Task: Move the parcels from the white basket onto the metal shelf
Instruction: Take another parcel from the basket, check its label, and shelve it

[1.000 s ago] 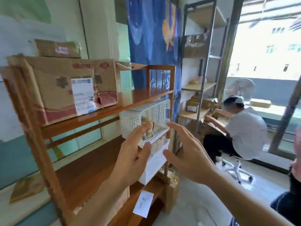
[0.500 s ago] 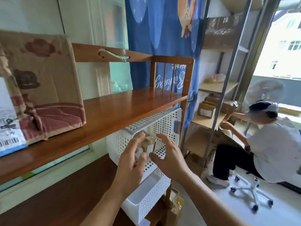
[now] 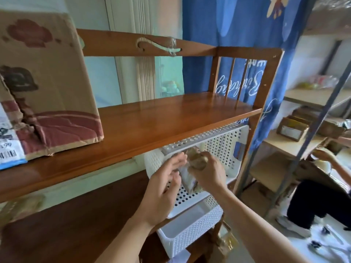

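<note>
both hands are at the mouth of the white basket [image 3: 216,141], which sits on the wooden shelf [image 3: 152,120] under the top board. a small brown parcel [image 3: 193,168] wrapped in shiny tape is between the two hands, just at the front edge of the basket. the right hand [image 3: 208,172] has its fingers curled tight round the top of the parcel, so the top part is hidden inside the fist. the left hand [image 3: 163,188] is beside the parcel with its fingers a little apart and bent; the fingertips [image 3: 180,158] touch the left side of the parcel but do not wrap round it. a second white basket [image 3: 190,234] sits below. a big cardboard box [image 3: 43,88] stands on the top board, far to the left. the metal shelf [image 3: 313,118] is off to the right, well apart from the hands, and a person in a white shirt [image 3: 326,179] sits near it
</note>
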`<action>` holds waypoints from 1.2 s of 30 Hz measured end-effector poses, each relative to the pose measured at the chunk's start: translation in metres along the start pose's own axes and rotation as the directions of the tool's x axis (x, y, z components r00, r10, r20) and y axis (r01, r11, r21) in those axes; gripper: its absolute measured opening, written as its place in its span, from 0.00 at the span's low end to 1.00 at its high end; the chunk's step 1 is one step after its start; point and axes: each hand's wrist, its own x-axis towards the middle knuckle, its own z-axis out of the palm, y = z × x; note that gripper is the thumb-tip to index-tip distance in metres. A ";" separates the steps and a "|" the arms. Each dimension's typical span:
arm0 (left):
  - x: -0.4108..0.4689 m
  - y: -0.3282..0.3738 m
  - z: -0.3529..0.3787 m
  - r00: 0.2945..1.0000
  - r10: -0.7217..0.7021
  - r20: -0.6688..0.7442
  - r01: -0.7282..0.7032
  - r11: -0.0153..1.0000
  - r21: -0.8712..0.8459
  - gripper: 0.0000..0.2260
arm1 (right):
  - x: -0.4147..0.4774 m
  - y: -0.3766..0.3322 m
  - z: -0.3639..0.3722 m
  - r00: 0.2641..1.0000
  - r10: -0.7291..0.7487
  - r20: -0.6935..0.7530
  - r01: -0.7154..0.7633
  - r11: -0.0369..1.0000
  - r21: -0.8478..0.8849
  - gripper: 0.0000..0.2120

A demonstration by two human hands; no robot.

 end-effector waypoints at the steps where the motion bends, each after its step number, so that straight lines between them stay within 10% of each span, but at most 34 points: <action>1: -0.001 -0.001 0.000 1.000 -0.012 -0.006 0.012 1.000 -0.021 0.20 | -0.011 0.002 -0.013 0.999 -0.006 -0.035 0.007 1.000 0.026 0.24; 13: -0.096 0.035 -0.033 1.000 -0.011 0.014 0.011 1.000 -0.003 0.18 | -0.216 -0.057 -0.079 0.904 -0.089 -0.417 0.114 0.993 0.037 0.31; 17: -0.162 0.044 -0.086 0.985 -0.161 0.057 0.171 0.920 -0.353 0.21 | -0.286 -0.092 -0.062 0.880 -0.419 -0.225 0.446 0.891 0.086 0.32; 22: -0.233 0.046 -0.167 0.887 -0.458 0.058 0.403 0.706 -0.583 0.45 | -0.335 -0.143 -0.042 0.829 -0.552 0.091 0.520 0.820 0.239 0.38; 26: -0.287 0.055 -0.218 0.915 -0.386 -0.114 0.243 0.756 -0.607 0.37 | -0.357 -0.181 -0.012 0.832 -0.528 0.170 0.419 0.799 0.432 0.49; 30: -0.342 0.072 -0.266 0.965 -0.107 -0.240 -0.031 0.862 -0.505 0.35 | -0.386 -0.227 0.022 0.804 -0.453 0.385 -0.078 0.561 0.824 0.50; 36: -0.410 0.097 -0.320 0.966 0.007 -0.258 -0.060 0.978 -0.199 0.45 | -0.412 -0.277 0.024 0.602 -0.771 0.207 0.404 0.518 0.754 0.43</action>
